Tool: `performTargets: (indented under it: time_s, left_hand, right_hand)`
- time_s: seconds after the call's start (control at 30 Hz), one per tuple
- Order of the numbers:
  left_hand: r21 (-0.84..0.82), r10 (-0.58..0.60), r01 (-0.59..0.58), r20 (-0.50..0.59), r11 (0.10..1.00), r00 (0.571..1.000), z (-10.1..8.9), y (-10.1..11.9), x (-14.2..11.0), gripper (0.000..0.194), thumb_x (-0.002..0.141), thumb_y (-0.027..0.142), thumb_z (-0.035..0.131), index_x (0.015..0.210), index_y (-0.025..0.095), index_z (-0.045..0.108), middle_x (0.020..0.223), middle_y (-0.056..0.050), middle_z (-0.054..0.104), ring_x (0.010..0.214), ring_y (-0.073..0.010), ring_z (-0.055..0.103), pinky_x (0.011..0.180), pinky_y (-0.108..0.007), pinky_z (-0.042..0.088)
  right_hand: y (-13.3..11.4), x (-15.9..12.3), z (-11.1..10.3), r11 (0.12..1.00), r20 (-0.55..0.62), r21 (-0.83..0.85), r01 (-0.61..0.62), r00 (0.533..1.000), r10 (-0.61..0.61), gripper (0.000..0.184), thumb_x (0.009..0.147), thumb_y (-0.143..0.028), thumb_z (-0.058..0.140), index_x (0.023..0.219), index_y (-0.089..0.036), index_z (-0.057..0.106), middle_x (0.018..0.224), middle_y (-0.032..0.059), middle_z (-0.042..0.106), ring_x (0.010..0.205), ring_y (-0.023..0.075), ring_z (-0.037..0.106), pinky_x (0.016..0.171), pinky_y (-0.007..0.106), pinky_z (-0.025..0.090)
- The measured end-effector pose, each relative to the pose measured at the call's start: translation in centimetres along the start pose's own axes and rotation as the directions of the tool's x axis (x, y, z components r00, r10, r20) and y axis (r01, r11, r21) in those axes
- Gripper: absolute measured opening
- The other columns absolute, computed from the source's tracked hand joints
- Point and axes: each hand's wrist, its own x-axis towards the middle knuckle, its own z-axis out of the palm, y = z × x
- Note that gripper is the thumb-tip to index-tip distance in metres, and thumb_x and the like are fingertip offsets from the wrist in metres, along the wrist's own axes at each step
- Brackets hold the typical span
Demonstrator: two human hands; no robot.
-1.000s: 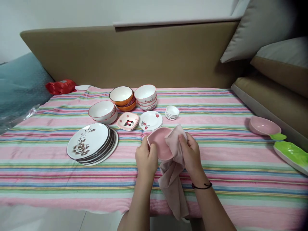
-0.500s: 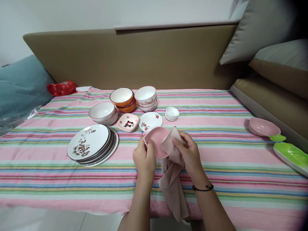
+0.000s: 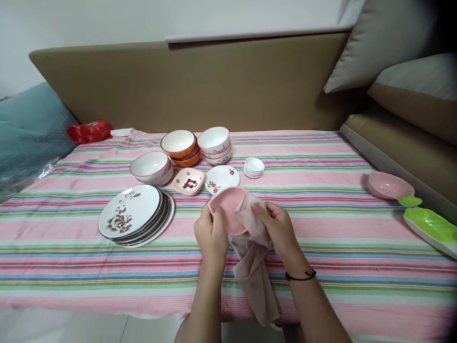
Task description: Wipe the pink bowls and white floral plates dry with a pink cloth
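A small pink bowl (image 3: pixel 228 209) is tilted toward me above the striped cloth. My left hand (image 3: pixel 211 232) grips its left edge, thumb over the rim. In my right hand (image 3: pixel 280 227) is a pale pink cloth (image 3: pixel 254 224), pinched between thumb and fingers and pressed against the bowl's right inner side. The cloth's loose end hangs down past the front edge. Just beyond the bowl are a white flowered plate (image 3: pixel 222 179) and a square cat-print dish (image 3: pixel 188 181).
Brown-flowered plates (image 3: pixel 129 212) are stacked at left. Behind stand a white bowl (image 3: pixel 152 166), orange bowls (image 3: pixel 178 143), red-rimmed bowls (image 3: pixel 214 140) and small white dishes (image 3: pixel 254 166). At right lie a pink leaf-handled bowl (image 3: pixel 389 185) and a green dish (image 3: pixel 432 226). Cushions (image 3: pixel 389 43) border the right side.
The pink cloth's upper corner has folded down inside the bowl, and my right hand has shifted slightly lower and left. My left hand keeps its hold. The whole view has shifted a little.
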Motion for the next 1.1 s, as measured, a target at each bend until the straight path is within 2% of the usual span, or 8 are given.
performTargets:
  time_s: [0.17, 0.37, 0.6, 0.87, 1.1]
  left_hand:
    - [0.043, 0.026, -0.026, 0.012, 0.999, 1.0, 0.06, -0.28, 0.13, 0.019, 0.085, 0.027, 0.043, 0.067, 0.021, 0.047, 0.052, 0.005, 0.04, 0.052, -0.013, 0.035, 0.052, -0.025, 0.025]
    - [0.127, 0.107, -0.109, 0.026, 0.986, 0.994, 0.07, -0.17, -0.07, 0.02, 0.086, 0.03, 0.041, 0.079, 0.02, 0.056, 0.054, 0.004, 0.043, 0.052, -0.0141, 0.038, 0.053, -0.024, 0.026]
    - [0.184, 0.133, -0.14, 0.048, 0.973, 0.99, 0.09, 0.11, -0.13, 0.025, 0.086, 0.03, 0.039, 0.087, 0.019, 0.061, 0.054, 0.003, 0.045, 0.051, -0.0145, 0.038, 0.052, -0.024, 0.024]
    - [0.187, 0.137, -0.145, 0.052, 0.972, 0.989, 0.15, -0.1, -0.15, 0.024, 0.085, 0.027, 0.04, 0.09, 0.019, 0.062, 0.054, 0.003, 0.046, 0.051, -0.0145, 0.038, 0.052, -0.024, 0.023]
    - [0.197, 0.12, -0.122, 0.023, 0.973, 0.992, 0.1, 0.12, -0.27, 0.023, 0.085, 0.027, 0.04, 0.082, 0.019, 0.061, 0.053, 0.002, 0.045, 0.05, -0.0144, 0.036, 0.052, -0.025, 0.022]
  right_hand:
    - [-0.09, 0.12, 0.15, 0.999, 0.001, 0.012, 0.052, 0.999, -0.052, 0.028, 0.07, -0.044, 0.071, 0.075, -0.017, 0.061, 0.064, -0.0028, 0.051, 0.058, 0.0098, 0.042, 0.05, 0.021, 0.033]
    - [-0.3, 0.36, -0.18, 0.996, -0.049, 0.019, 0.09, 0.995, -0.089, 0.036, 0.065, -0.04, 0.075, 0.094, -0.02, 0.066, 0.085, 0.0022, 0.067, 0.075, 0.0171, 0.058, 0.063, 0.026, 0.045]
    - [-0.16, 0.44, -0.19, 0.993, -0.06, 0.076, 0.086, 0.995, -0.081, 0.044, 0.063, -0.035, 0.077, 0.103, -0.02, 0.064, 0.1, 0.006, 0.068, 0.09, 0.0219, 0.063, 0.074, 0.032, 0.05]
    - [0.39, 0.63, -0.11, 0.983, -0.108, 0.158, 0.098, 0.991, -0.082, 0.049, 0.061, -0.03, 0.079, 0.106, -0.021, 0.062, 0.109, 0.007, 0.066, 0.099, 0.0223, 0.061, 0.085, 0.035, 0.049]
    - [-0.16, 0.42, -0.07, 0.985, -0.101, 0.154, 0.08, 0.993, -0.065, 0.043, 0.063, -0.033, 0.077, 0.101, -0.02, 0.064, 0.106, 0.0081, 0.067, 0.096, 0.0228, 0.062, 0.08, 0.034, 0.049]
